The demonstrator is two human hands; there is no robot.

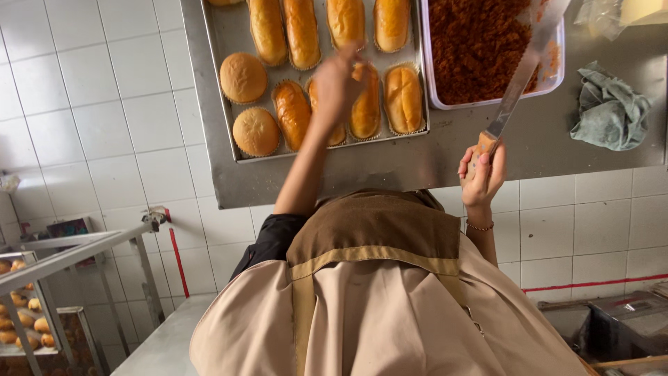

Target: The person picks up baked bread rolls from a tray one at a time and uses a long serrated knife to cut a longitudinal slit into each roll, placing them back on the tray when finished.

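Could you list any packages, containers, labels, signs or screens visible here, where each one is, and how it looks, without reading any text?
Plastic tub: on the steel table, right of the bread tray; rectangular, clear, holding reddish-brown shredded filling.
Plastic bag: top right corner of the table; clear, crumpled, contents unclear.
Paper liners: under the long buns in the metal tray; pale, fluted cups.
No labels, signs or screens can be made out.

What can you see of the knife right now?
The knife has a long, flat, pale metal blade and a wooden-looking handle. The right hand grips the handle over the steel table. The blade slants up and away, its far end lying over the clear tub of brown crumbs, with orange-brown smears near that end. The tip runs out of view.
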